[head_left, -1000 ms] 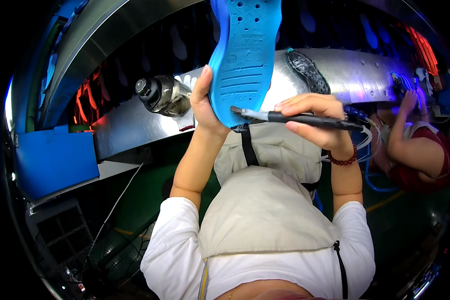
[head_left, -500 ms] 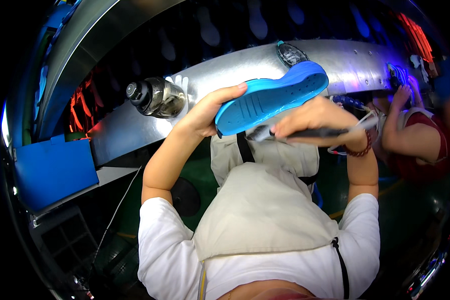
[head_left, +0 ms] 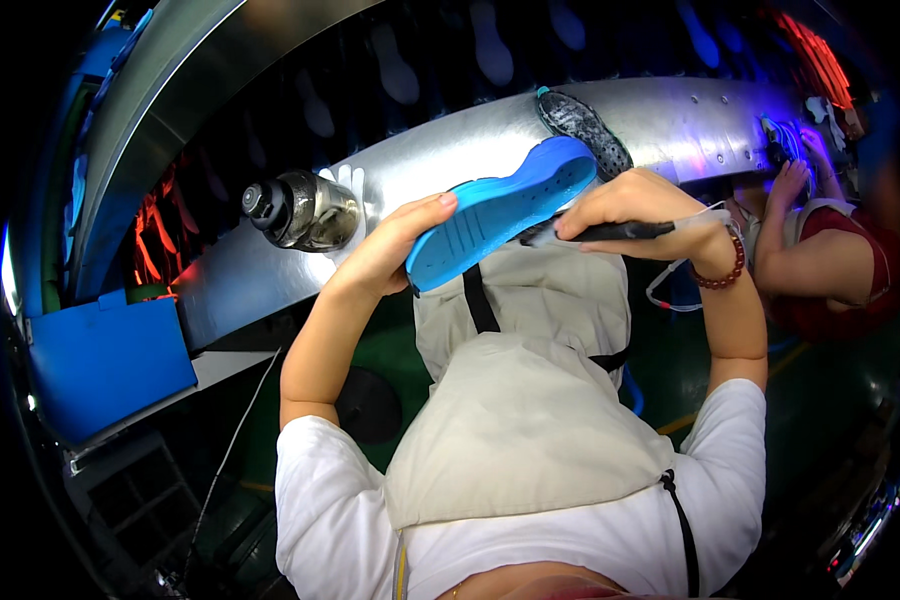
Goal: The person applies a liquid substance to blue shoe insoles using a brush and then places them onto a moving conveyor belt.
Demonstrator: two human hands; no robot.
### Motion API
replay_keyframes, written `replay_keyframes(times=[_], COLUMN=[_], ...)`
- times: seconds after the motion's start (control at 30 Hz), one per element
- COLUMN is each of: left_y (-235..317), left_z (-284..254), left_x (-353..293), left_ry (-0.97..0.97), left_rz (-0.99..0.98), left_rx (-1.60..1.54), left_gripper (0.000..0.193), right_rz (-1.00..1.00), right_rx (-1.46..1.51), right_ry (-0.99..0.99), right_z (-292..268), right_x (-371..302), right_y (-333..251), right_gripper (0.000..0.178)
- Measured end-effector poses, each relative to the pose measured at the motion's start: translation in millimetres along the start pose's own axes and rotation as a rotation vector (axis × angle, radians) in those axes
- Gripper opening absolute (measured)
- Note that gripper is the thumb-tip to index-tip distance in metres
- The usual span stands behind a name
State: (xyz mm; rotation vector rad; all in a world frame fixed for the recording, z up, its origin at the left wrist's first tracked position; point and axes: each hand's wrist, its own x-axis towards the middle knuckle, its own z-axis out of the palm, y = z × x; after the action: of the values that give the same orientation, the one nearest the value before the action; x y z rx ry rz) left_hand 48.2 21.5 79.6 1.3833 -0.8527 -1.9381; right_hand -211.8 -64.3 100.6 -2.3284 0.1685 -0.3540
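Observation:
My left hand grips one end of a blue shoe sole, thumb on its rim and fingers underneath. The sole is tilted above my lap, its grooved, perforated inner face turned toward me. In my right hand is a brush with a black handle, pinched between thumb and fingers. Its pale tip is blurred and lies close to the sole's near edge; whether it touches cannot be made out. A thin clear tube hangs near my right wrist, which wears a dark red bead bracelet.
A curved metal bench crosses ahead, bearing a black-and-grey sole-shaped piece, a dark bottle and a white glove. Pale soles line the dark area behind. A blue box stands left; a co-worker sits right.
The sole and my left hand have shifted left and slightly down in the picture. The brush has moved up along the sole's near edge. More of the black-and-grey piece is uncovered.

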Motion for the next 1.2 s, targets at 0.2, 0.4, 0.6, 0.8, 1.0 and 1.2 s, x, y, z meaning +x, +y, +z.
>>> replay_keyframes(times=[0.2,0.4,0.6,0.8,1.0,1.2], left_y=[-23.2,-41.9,-28.9,89.7,161.5,114.7], left_z=[13.7,21.5,-17.1,-121.4,-147.8,27.8], left_x=[18.7,18.0,-11.0,-93.3,-94.5,-120.3], left_ry=[-0.159,-0.168,-0.076,-0.253,0.359,0.068], left_rz=[0.082,0.153,0.513,1.214,1.382,1.603], left_rx=[-0.685,-0.808,-0.601,-0.628,-0.787,0.429], left_gripper=[0.054,0.057,0.057,0.061,0.045,0.026], right_rz=[0.444,0.607,0.169,0.310,0.392,0.484], right_rx=[0.691,0.522,0.866,0.923,0.935,1.010], right_ry=[0.363,1.004,0.899,1.228,1.271,1.259], right_z=[31.7,39.6,72.2,73.2,82.3,86.6], right_x=[11.5,3.2,-15.2,-36.6,-24.4,-26.0], right_y=[-1.4,52.8,27.3,43.2,38.4,34.9], right_gripper=[0.020,0.018,0.023,0.020,0.019,0.014])
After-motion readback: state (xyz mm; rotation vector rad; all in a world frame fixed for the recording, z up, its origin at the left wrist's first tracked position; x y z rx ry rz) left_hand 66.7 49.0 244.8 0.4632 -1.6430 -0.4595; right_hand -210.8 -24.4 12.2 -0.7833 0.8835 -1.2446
